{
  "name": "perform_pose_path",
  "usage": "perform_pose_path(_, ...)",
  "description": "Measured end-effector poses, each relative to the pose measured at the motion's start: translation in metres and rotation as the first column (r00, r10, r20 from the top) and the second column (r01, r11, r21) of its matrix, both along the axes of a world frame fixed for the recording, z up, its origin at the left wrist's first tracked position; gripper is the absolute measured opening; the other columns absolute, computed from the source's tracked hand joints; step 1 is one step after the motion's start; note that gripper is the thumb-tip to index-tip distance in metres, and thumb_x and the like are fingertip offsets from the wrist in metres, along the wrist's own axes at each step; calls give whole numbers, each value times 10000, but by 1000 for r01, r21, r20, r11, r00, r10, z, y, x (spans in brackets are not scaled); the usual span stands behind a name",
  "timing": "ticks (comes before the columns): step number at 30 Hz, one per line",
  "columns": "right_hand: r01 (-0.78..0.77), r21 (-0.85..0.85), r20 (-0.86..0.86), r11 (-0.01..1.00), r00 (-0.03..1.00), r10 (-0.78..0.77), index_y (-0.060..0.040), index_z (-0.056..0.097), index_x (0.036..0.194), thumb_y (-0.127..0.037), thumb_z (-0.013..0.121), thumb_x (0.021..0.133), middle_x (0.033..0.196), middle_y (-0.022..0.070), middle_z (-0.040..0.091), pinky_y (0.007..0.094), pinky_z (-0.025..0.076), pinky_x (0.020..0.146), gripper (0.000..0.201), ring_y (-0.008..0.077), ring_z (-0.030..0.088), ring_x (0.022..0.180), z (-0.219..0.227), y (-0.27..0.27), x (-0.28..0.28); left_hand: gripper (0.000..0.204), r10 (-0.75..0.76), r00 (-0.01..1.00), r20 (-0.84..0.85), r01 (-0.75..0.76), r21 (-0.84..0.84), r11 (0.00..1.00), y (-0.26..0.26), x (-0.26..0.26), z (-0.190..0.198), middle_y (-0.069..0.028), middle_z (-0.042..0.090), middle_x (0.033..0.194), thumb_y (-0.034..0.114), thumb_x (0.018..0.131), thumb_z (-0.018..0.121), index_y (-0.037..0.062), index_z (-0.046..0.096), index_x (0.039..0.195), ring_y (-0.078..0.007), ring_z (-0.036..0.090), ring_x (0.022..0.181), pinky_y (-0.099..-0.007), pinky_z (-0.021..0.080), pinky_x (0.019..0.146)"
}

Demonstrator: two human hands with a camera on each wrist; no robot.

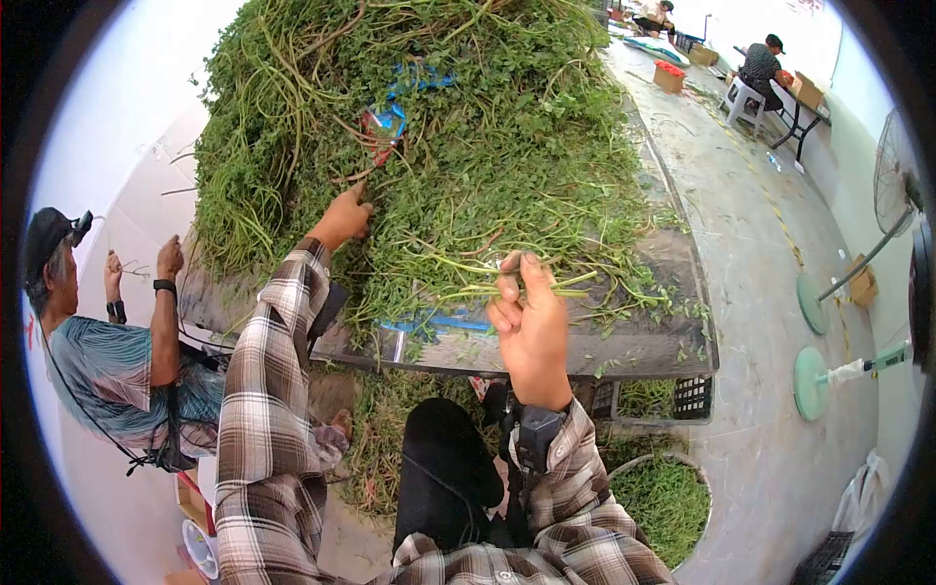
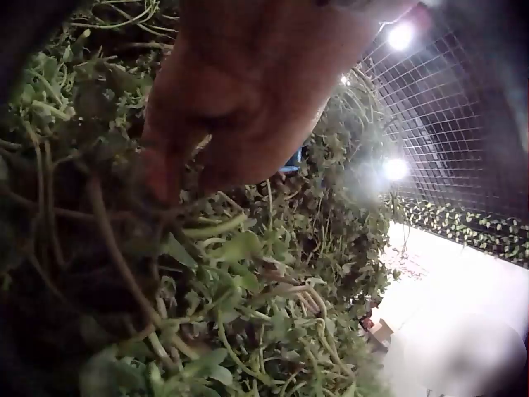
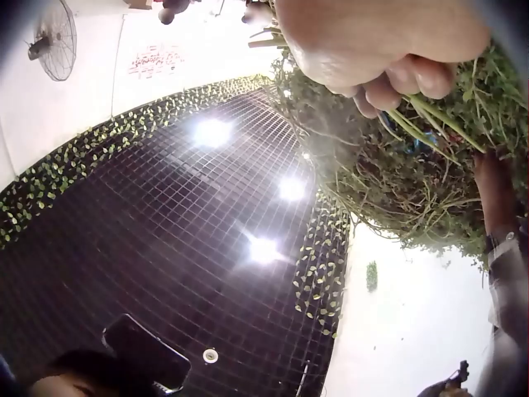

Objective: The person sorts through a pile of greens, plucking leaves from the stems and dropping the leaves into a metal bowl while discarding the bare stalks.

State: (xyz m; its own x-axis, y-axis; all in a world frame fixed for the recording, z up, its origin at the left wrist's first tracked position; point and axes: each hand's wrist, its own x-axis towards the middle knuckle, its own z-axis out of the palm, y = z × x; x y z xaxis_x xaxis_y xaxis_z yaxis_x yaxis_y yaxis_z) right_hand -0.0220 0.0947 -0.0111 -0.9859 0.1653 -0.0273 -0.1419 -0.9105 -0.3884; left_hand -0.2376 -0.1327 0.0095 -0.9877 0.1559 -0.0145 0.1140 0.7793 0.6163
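Observation:
A large heap of leafy green stems [image 1: 507, 127] covers the dark table. My right hand [image 1: 534, 327] is raised over the table's near part, its fingers curled round a few thin green stems [image 1: 468, 291]; the right wrist view shows the stems [image 3: 430, 124] coming out from under the curled fingers [image 3: 405, 83]. My left hand [image 1: 343, 216] reaches into the heap's left side, below a red and blue wrapper [image 1: 383, 132]. In the left wrist view the left hand's fingertips [image 2: 161, 178] meet a stem among the leaves, thumb and finger close together.
At the left sits a person in a patterned shirt [image 1: 117, 351] with both hands raised. Below the table are a black crate [image 1: 692, 398] and a round container of greens [image 1: 663, 507]. Fans [image 1: 811, 382] stand at the right; people sit farther back.

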Motion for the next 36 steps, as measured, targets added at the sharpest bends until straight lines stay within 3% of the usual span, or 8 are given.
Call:
perform_pose_path(1,2,-10,24,1000,1000,-1,-117,479,831,-204,501,929,754,2,498,207,290,442,133,46,351,521,0,-1,-1,548,37,984,172,-60,132,989,4,6,5,-242,507,1215,149,836,555,-34,362,1315,-353,559,1032,-376,438,884)
perform_pose_path(3,-26,2,-2,1000,1000,26,-122,473,823,-196,498,930,774,9,517,208,294,437,133,48,367,527,-1,1,0,490,43,986,162,-57,82,995,1,-1,1,-230,553,1155,130,832,560,-41,426,1271,-337,602,918,-370,460,833)
perform_pose_path(5,-68,21,-51,997,996,69,-122,484,823,-193,504,927,776,11,528,209,295,433,127,49,373,521,-1,1,0,393,-139,916,-377,72,-187,980,-7,-4,-1,-190,608,1031,148,841,569,-63,523,1170,-309,600,809,-380,459,782)
perform_pose_path(10,-14,27,-29,1000,999,15,-94,517,856,-225,502,930,716,-3,496,206,283,433,152,46,340,495,0,-5,0,210,-85,846,-526,55,-72,996,-6,24,43,-152,545,793,171,821,613,-10,643,924,-292,549,747,-368,420,678)
perform_pose_path(19,8,176,-58,984,998,2,-70,534,883,-289,492,931,677,-18,451,203,273,442,227,43,315,491,3,-7,2,175,-159,590,-791,3,-194,981,-27,62,131,-82,530,773,132,859,569,3,654,941,-177,498,690,-287,387,624)
perform_pose_path(22,13,183,-54,983,999,-4,-69,541,889,-293,492,931,664,-17,454,205,273,443,233,46,321,491,7,-9,3,173,-25,586,-810,-63,-77,995,-44,86,160,-63,540,756,119,844,588,-3,654,947,-147,499,679,-258,386,624)
perform_pose_path(29,-70,315,-104,946,989,108,-31,573,961,-280,475,938,695,-1,510,215,327,449,269,57,379,507,9,-29,3,171,-47,728,-684,34,-32,999,-20,142,141,-27,497,743,111,864,571,-17,652,946,-100,445,664,-239,352,598)
perform_pose_path(36,-180,193,-81,965,977,198,-42,537,1104,-247,506,921,693,-4,486,186,303,427,277,29,355,492,5,-31,2,151,-271,700,-660,294,-80,953,14,180,104,-68,518,749,10,799,613,-37,637,941,-146,491,638,-251,391,559)
